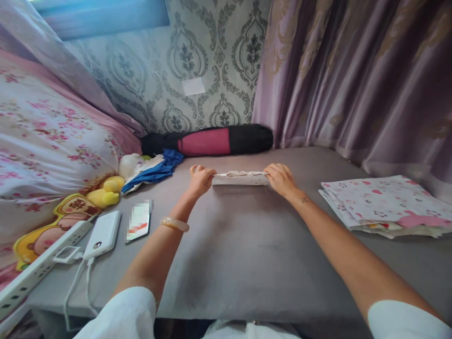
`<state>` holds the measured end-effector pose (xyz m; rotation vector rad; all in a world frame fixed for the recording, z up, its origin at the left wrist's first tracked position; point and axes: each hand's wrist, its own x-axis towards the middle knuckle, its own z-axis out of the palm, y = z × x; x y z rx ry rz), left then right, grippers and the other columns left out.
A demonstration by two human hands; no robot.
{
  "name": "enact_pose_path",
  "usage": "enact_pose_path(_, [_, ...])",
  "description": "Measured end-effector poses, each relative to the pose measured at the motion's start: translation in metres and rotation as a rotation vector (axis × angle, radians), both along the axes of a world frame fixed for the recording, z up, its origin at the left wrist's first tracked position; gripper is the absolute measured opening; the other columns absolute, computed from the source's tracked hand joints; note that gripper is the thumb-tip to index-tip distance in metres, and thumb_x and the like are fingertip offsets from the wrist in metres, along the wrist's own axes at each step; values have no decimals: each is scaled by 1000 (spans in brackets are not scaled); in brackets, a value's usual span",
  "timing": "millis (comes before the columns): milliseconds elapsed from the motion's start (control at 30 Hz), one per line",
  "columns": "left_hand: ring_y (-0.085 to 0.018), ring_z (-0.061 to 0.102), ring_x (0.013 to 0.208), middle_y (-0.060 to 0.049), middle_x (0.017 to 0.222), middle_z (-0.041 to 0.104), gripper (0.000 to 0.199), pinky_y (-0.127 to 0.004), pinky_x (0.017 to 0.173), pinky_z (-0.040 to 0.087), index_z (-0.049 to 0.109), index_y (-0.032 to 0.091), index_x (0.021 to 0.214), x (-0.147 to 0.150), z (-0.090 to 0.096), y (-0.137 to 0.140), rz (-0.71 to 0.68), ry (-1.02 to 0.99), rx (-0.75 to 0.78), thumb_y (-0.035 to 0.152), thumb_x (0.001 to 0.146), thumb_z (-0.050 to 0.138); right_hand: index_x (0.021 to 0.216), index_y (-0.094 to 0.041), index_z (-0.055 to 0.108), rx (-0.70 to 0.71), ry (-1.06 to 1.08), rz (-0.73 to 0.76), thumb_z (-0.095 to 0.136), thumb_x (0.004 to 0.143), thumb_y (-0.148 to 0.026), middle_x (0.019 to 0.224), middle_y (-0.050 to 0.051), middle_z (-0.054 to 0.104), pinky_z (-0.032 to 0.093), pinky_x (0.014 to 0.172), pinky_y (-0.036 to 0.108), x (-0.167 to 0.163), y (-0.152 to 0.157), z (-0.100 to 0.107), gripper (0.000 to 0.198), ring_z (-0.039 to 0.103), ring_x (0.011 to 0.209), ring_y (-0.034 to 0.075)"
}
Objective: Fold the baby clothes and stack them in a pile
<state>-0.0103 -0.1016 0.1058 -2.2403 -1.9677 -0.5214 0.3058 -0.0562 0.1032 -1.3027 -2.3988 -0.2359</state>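
Note:
A folded piece of white cloth [240, 180] is stretched level between my two hands, just above the grey-covered surface [247, 245]. My left hand [203, 180] is closed on its left end, with a pale bangle [174, 224] around that forearm. At the cloth's right end, the fingers of my right hand [280, 179] pinch the edge. The upper edge of the cloth looks gathered, and a shadow falls beneath it. What kind of cloth item it is, I cannot tell.
Folded printed fabric [384, 202] lies at the right. On the left are a phone [139, 222], a white power bank [103, 234] with cables, a power strip [42, 263], yellow plush toys [104, 192] and blue cloth [155, 170]. A black-and-red long bag [208, 140] rests along the wall.

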Motion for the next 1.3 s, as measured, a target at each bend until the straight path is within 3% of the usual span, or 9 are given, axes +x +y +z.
enact_pose_path(667, [-23,51,113,-3,108,71,32,-45,112,15,67,29,103,-2,-60,-56,-98,-38,-157,17,83,46,102,-20,65,-118,-62,147,42,91,-12,105,8,66,37,93,32,19,-57,-52,27,54,99,23])
enact_pose_path(867, [-23,54,108,-2,107,72,30,-47,110,18,70,28,91,1,-63,-69,-111,-70,-181,13,75,49,94,-20,68,-163,-84,132,46,81,-6,102,8,67,36,96,32,19,-66,-57,29,57,98,21])
enact_pose_path(967, [-24,56,105,-3,99,73,19,-46,108,23,71,26,85,10,-57,-63,-54,-113,-168,22,79,53,89,-19,69,-187,-68,81,46,84,-12,100,7,69,37,96,33,4,-60,-49,25,59,97,21])
enact_pose_path(1067, [-23,56,110,-5,109,71,25,-46,109,24,68,26,101,32,-52,-49,32,-159,-101,27,89,46,109,-17,67,-183,-3,55,39,90,-16,118,9,66,35,102,33,-27,-50,-45,34,57,111,21])
enact_pose_path(1167, [-24,48,127,-7,133,60,35,-50,114,19,56,24,125,61,-52,-32,48,-181,-82,27,95,39,135,-13,51,-200,17,30,33,95,-22,145,12,49,24,114,38,-63,-43,-49,45,39,136,23])
enact_pose_path(1300, [-28,29,143,-11,150,43,46,-58,116,14,41,17,141,89,-58,-15,12,-129,-154,20,95,34,147,-7,37,-283,-35,21,27,96,-24,156,12,31,14,119,43,-94,-34,-59,54,22,146,24])
